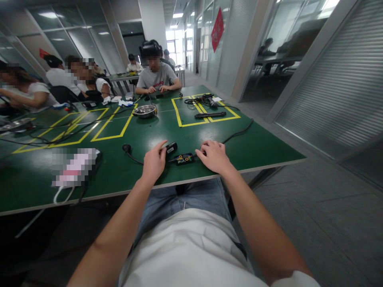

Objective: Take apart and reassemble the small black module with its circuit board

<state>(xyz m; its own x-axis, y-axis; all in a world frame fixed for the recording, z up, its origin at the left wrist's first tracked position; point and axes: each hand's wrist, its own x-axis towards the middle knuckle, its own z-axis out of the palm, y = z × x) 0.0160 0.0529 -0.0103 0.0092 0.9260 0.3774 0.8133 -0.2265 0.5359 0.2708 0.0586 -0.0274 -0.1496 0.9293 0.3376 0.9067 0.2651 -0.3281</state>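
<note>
A small open black housing with a circuit board lies near the table's front edge, with yellow ringed parts and coloured components showing. Between the thumb and fingers of my left hand is the end of a black housing cover that bears a pale label. My right hand rests to the right of the board, its curled fingers over the black cable where it enters the housing. From the left end, another stretch of cable runs behind my left hand to a round black plug.
A blurred pink-and-white item lies at the left edge of the green table. Farther back are a metal bowl, a black bar and coiled cables by yellow tape outlines. A person sits opposite; others sit left.
</note>
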